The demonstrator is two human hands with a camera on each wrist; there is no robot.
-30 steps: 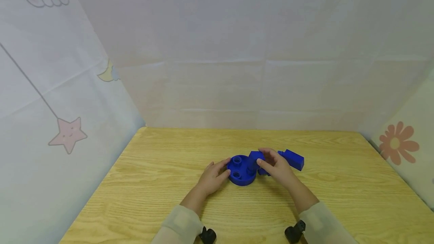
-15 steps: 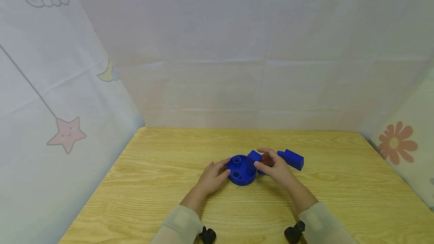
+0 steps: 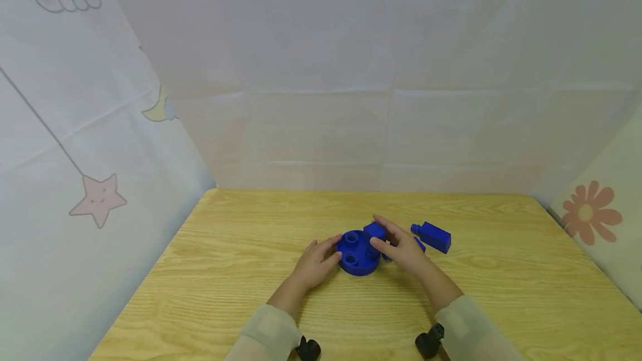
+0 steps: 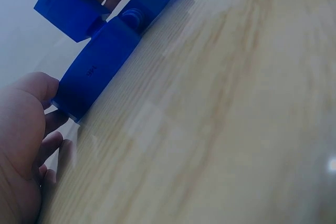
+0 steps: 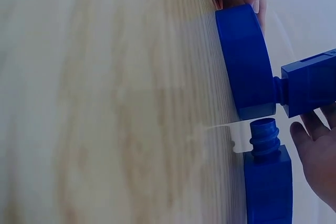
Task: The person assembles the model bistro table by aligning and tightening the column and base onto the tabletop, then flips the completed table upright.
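wooden surface point(image 3: 241, 272): left hand point(image 3: 316, 263) braces round blue base point(image 3: 357, 255), fingers relaxed; right hand point(image 3: 403, 249) pinches square peg block point(image 3: 375, 231) seated on base. likely rigid, light, smooth plastic; grip flat sides. spare block point(image 3: 434, 237) behind.

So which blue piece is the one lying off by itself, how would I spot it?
Start at the wooden table and find the round blue base between the two hands. Look past the right hand, towards the flower curtain: the blue block lies there on its side, untouched, a boxy body with a short round peg.
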